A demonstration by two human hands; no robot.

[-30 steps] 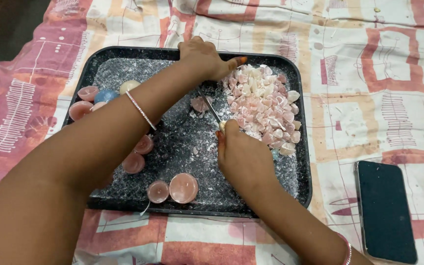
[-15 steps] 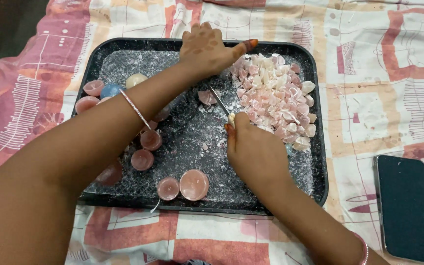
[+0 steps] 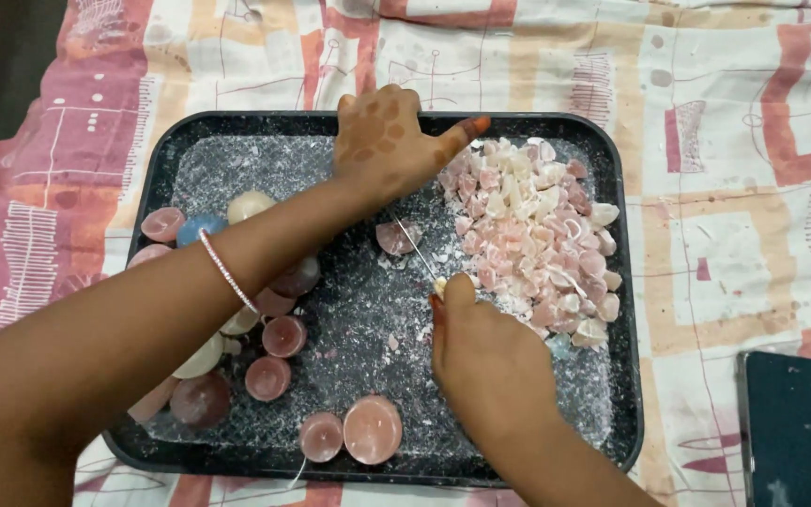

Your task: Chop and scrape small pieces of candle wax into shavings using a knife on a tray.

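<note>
A dark speckled tray [image 3: 157, 178] lies on a bed covered by a patterned sheet [image 3: 725, 141] in pink, orange and cream. The person leans over it with both arms reaching in.

The left hand [image 3: 389, 143] rests palm down near the tray's far rim, its fingers [image 3: 469, 127] pressed together and laid along the upper edge of a heap of pale pink and white wax pieces [image 3: 537, 235]. A thin beaded bracelet [image 3: 227, 272] circles that forearm.

The right hand [image 3: 485, 361] sits nearer the front of the tray, curled closed with the thumb pointing up. It grips a thin metal blade [image 3: 413, 249], which slants away toward a single pink candle [image 3: 398, 237] lying just below the left hand. The blade's tip is touching or just beside that candle; I cannot tell which.

White crumbs and flakes are scattered across the tray floor. On its left side a cluster of small round candles [image 3: 283, 336], pink, maroon, cream and one blue, lies partly under the left forearm. Two more pink rounds [image 3: 373, 430] sit by the front rim.

A dark phone [image 3: 795, 427] lies on the sheet, right of the tray and well apart from it.
</note>
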